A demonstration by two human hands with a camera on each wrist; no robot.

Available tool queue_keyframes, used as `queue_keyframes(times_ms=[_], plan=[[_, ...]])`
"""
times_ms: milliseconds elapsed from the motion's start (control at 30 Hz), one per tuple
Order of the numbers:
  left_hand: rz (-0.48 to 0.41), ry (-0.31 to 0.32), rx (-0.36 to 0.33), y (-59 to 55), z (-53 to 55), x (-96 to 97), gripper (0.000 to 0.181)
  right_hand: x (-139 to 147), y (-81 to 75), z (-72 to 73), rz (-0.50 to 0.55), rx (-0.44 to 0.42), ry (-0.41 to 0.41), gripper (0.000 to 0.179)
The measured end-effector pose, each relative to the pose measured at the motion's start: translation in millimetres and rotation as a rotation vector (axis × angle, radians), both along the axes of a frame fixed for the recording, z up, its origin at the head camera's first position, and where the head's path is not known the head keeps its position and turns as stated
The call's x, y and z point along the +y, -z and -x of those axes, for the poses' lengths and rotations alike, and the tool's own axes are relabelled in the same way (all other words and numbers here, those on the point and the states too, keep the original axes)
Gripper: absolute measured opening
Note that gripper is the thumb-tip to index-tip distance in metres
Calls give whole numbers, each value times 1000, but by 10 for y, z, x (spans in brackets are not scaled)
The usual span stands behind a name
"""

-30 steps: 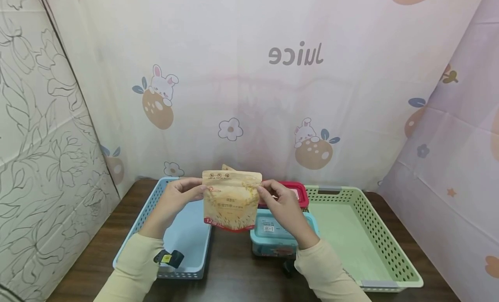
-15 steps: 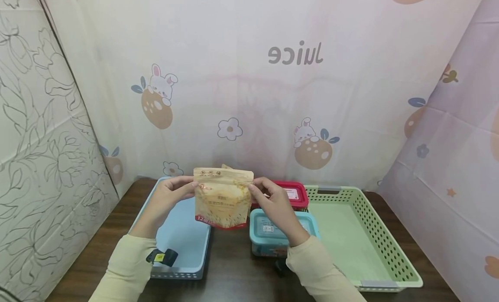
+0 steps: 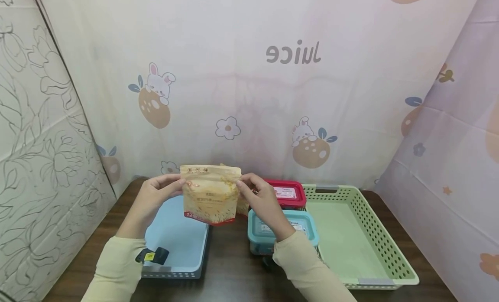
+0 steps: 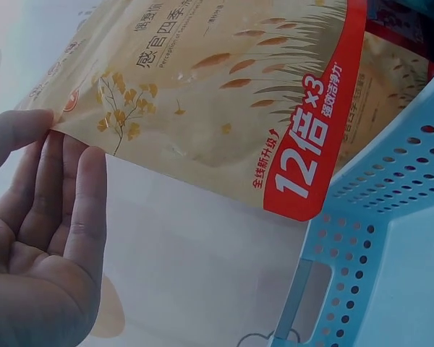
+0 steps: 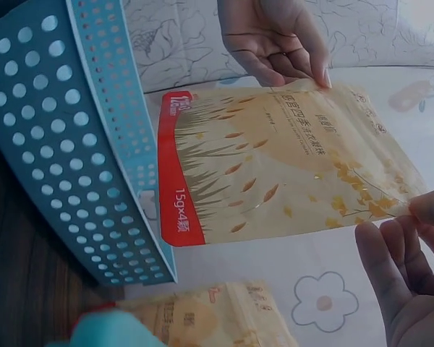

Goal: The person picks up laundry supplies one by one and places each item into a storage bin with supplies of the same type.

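Both hands hold up a beige stand-up pouch (image 3: 210,196) with a red bottom band and printed grass. My left hand (image 3: 157,193) pinches its upper left edge between thumb and fingers. At the opposite edge, my right hand (image 3: 263,196) pinches the pouch the same way. In the head view the pouch overlaps the right side of the blue basket (image 3: 175,237). A second, similar pouch (image 5: 195,318) shows low in the right wrist view, and in the head view it is mostly hidden behind the held pouch and right hand.
Right of the middle stands a box with a teal lid (image 3: 273,228), in front of a red-lidded box (image 3: 290,193). A green perforated basket (image 3: 351,237) fills the right side of the dark wooden table (image 3: 230,267). Patterned curtains (image 3: 249,76) hang behind and at the sides.
Both hands have moved left with the pouch, bringing it closer to the blue basket. More of the second pouch now shows behind it. Both grips stay the same.
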State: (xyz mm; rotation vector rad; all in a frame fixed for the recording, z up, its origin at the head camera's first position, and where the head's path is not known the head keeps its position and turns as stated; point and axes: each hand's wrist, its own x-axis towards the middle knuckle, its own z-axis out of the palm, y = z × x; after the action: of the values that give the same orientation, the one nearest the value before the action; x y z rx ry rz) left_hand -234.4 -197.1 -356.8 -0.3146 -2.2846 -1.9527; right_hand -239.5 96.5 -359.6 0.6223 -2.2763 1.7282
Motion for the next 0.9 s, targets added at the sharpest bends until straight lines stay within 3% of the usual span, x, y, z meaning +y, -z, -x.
queue_keyframes(times_ms=[67,300,367,700,900], plan=[[7,-14,-2,-7,-10,-24,47,-36,14,16,13,-2,-6,20],[23,-77,-22,-43,-78,-123,53,-219,-256,-190,57,-17,-45,17],[32,-97,-37,-48,-101,-162,55,-255,-257,-178,66,-16,-61,17],[46,-144,-36,-27,-165,-286,56,-426,64,109,152,-36,-88,19],[82,-159,5,-8,-144,-354,47,-495,113,168,151,-36,-101,20]])
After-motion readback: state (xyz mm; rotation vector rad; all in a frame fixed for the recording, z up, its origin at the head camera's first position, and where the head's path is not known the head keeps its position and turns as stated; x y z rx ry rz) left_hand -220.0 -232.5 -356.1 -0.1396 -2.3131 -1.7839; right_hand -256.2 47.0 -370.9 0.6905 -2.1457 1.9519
